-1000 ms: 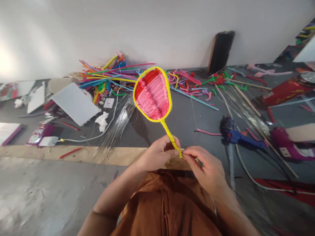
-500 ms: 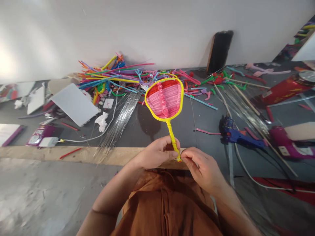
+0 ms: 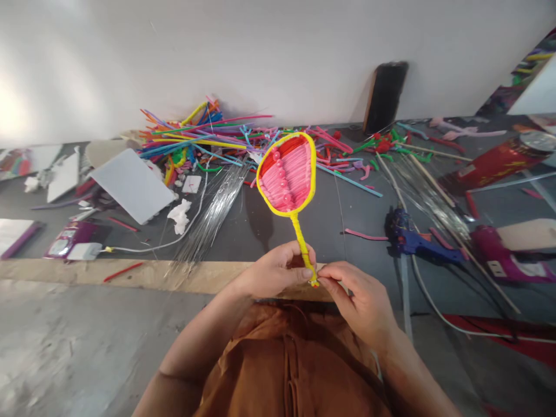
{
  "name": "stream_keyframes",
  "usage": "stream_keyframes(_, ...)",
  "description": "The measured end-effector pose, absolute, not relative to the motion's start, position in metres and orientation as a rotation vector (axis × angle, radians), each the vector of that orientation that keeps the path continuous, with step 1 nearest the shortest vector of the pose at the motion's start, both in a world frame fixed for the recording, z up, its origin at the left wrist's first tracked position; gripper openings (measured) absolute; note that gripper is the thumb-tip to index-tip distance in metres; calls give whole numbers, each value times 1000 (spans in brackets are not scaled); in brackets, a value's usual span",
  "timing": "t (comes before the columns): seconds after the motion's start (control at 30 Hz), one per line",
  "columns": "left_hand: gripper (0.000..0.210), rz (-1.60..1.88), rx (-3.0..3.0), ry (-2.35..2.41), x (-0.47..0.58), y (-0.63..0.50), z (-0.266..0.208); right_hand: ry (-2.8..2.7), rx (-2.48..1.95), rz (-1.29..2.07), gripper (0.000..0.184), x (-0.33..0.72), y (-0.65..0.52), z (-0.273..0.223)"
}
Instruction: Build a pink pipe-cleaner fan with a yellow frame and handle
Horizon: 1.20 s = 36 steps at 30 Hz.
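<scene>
A small hand-fan shape made of pipe cleaners [image 3: 296, 182] stands upright above the table edge. Its face is pink with a red top, a row of pink beads runs down the middle, and yellow wraps the rim and handle [image 3: 301, 236]. My left hand [image 3: 278, 271] is closed round the lower handle, thumb in front and fingers behind. At the handle's bottom end, my right hand [image 3: 354, 295] pinches with thumb and forefinger; whatever lies between these fingertips is too small to make out.
Behind lies a heap of coloured pipe cleaners [image 3: 195, 136], with a bundle of thin wires [image 3: 217, 205] nearer. A blue glue gun [image 3: 423, 243] and its cable lie right, near a red can [image 3: 506, 159]. A phone [image 3: 385, 98] leans on the wall. White board [image 3: 132, 185] lies left.
The fan's head has turned slightly and shifted a little left. Both hands keep their holds at the handle, the right fingertips having barely moved.
</scene>
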State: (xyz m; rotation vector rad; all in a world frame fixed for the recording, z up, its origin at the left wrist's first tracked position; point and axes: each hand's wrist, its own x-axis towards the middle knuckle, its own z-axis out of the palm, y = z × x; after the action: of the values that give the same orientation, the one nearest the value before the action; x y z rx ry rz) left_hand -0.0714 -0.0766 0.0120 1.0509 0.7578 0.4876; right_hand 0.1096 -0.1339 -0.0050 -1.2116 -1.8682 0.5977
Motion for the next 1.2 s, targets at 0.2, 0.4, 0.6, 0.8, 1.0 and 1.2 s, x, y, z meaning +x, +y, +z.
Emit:
stream_keyframes(0.2,15,598,959,774,-78,-62,16,-2058,-1253,436,17,136,-135,14)
stream_keyframes(0.4,17,682,926,665,-88,-37,24,-2265,-1414,64,21,196,-72,20)
stream_keyframes(0.6,31,811,923,660,-93,-15,13,-2291,-1473,192,20,188,-33,18)
stream_keyframes(0.8,32,725,873,610,-97,-10,-3,-1931,-1389,961,27,131,-15,28)
stream_keyframes(1.0,30,525,956,407,-101,-13,-6,-1402,-1071,1936,47,79,14,19)
stream_keyframes(1.2,34,722,918,515,-100,-17,-3,-1015,-1028,1855,39,71,15,23)
